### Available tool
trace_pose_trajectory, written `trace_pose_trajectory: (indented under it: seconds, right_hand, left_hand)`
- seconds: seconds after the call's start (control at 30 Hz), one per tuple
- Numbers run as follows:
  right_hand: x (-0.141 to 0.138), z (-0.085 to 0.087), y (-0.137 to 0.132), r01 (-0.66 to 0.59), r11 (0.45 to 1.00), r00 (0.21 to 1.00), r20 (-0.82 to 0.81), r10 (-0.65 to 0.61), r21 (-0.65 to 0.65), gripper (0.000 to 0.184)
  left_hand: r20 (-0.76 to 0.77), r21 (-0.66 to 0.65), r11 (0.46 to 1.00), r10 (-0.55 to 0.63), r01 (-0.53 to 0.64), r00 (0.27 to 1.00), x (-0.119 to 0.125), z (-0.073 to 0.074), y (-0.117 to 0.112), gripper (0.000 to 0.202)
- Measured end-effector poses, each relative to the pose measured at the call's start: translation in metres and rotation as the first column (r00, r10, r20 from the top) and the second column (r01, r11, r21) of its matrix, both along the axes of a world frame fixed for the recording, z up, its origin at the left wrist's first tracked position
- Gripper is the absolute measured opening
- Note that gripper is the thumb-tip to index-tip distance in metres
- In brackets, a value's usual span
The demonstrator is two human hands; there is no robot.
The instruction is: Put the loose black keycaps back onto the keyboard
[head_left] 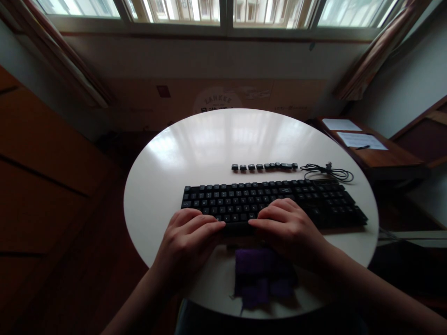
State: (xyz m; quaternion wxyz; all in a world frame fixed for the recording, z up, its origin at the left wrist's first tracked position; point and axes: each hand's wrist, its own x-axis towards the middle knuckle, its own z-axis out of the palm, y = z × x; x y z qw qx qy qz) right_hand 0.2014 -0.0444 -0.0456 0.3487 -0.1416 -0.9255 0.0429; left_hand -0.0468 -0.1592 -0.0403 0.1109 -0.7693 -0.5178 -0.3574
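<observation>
A black keyboard [279, 197] lies across the near half of a round white table [195, 153]. My left hand [186, 242] rests on the keyboard's front edge near its left part, fingers curled and pressed down onto the bottom row. My right hand [288, 228] covers the middle of the front edge, fingers bent, fingertips pointing toward the left hand. What the fingertips press or pinch between them is hidden. A row of several loose black keycaps [264, 166] lies just behind the keyboard.
The keyboard's coiled cable [328, 173] lies at the back right. A purple cloth [260, 277] sits at the table's near edge. A wooden side table [373, 149] with papers and a pen stands right. Window and curtains behind.
</observation>
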Motion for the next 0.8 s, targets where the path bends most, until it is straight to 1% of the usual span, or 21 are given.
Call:
trace_pose_trajectory:
  seconds: [0.17, 0.27, 0.43, 0.67, 0.8]
  right_hand:
    - [0.0032, -0.0001, 0.0013, -0.021, 0.999, 0.999, 0.032, 0.02, 0.039, 0.015]
    - [0.0061, 0.0011, 0.0016, -0.025, 0.998, 0.998, 0.061, 0.021, 0.057, 0.018]
    - [0.0082, 0.0027, 0.0022, -0.026, 0.998, 0.996, 0.089, 0.021, 0.054, 0.02]
    - [0.0077, 0.0035, 0.0044, -0.052, 0.997, 0.994, 0.094, 0.047, 0.053, 0.02]
    - [0.0079, 0.0054, 0.0014, -0.021, 0.998, 0.992, 0.126, 0.014, 0.06, 0.019]
  left_hand:
    - [-0.003, -0.015, 1.0, -0.017, 0.017, 1.0, -0.0011, -0.002, -0.0015, 0.018]
    - [-0.007, -0.018, 0.999, -0.028, 0.027, 1.0, -0.0001, -0.0008, -0.0031, 0.018]
    - [-0.044, 0.011, 1.0, -0.019, 0.019, 0.999, 0.0011, 0.0019, -0.003, 0.016]
    - [-0.075, -0.004, 1.0, -0.026, 0.026, 0.997, -0.0013, -0.0004, -0.0025, 0.018]
    - [-0.125, 0.028, 0.999, 0.019, -0.016, 0.992, -0.0004, -0.0005, -0.0054, 0.019]
